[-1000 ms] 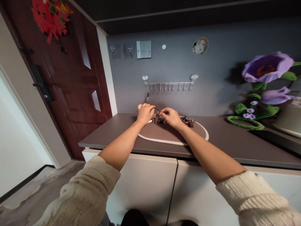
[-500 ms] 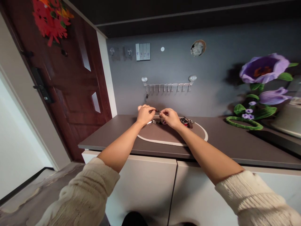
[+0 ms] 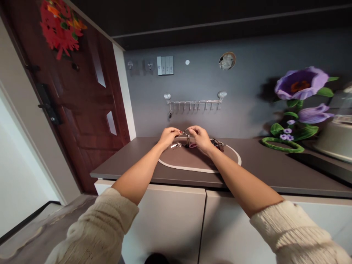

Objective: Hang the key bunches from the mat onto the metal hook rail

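Above the placemat (image 3: 189,169), a thin metal key ring (image 3: 187,131) spans the gap between my hands. My right hand (image 3: 201,138) pinches its right side. The fingertips of my left hand (image 3: 167,137) are closed on a small dark piece (image 3: 181,132) at the ring's left side; its exact kind is too small to tell. Small metal parts (image 3: 188,139) show below the ring. On the mat lie a loose key with a ring (image 3: 176,145), a pink loop (image 3: 193,145) and, partly behind my right wrist, a dark bunch of keys (image 3: 218,144).
On the back wall is a clear hook rail (image 3: 195,102) with a key (image 3: 170,116) on its leftmost hook. Purple fabric flowers (image 3: 301,86) and a pale container (image 3: 334,137) stand at the right of the counter (image 3: 264,165). A red-brown door (image 3: 82,110) is at left.
My left hand has turned, its fingers now stretched toward the ring in a pinch. The ring shows more openly between both hands. The view has tilted up slightly.
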Motion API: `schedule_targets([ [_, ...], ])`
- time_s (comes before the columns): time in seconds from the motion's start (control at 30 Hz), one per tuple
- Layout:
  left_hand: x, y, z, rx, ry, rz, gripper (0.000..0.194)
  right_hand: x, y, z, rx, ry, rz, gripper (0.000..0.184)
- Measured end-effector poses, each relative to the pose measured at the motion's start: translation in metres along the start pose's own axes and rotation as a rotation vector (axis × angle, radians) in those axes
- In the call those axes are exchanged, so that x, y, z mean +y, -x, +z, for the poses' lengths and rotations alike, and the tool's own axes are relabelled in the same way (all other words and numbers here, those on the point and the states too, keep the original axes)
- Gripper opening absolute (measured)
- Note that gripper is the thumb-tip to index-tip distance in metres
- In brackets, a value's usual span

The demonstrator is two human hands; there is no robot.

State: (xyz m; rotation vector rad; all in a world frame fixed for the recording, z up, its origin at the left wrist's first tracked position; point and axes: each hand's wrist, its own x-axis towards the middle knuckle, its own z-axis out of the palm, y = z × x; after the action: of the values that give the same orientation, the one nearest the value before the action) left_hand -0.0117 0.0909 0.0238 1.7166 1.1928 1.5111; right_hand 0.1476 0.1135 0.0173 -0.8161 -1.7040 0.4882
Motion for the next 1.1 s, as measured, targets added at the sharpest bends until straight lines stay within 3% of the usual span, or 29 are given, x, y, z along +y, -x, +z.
schedule_targets([
  [0.33,-0.004,0.003,0.003,-0.257,0.008,-0.029,0.014,0.001,-0.001,-0.002,0.046,-0.202,0.038,0.029],
  [0.5,0.002,0.005,0.002,-0.223,0.045,0.072,0.022,-0.002,0.000,0.000,0.021,-0.233,0.060,0.028],
  [0.63,0.003,0.008,0.002,-0.234,0.026,0.076,0.029,-0.003,0.002,0.001,-0.020,-0.255,0.084,0.030],
  [1.1,-0.006,0.000,0.005,-0.095,0.192,0.142,0.026,-0.013,0.009,0.000,-0.072,-0.338,0.255,0.033],
])
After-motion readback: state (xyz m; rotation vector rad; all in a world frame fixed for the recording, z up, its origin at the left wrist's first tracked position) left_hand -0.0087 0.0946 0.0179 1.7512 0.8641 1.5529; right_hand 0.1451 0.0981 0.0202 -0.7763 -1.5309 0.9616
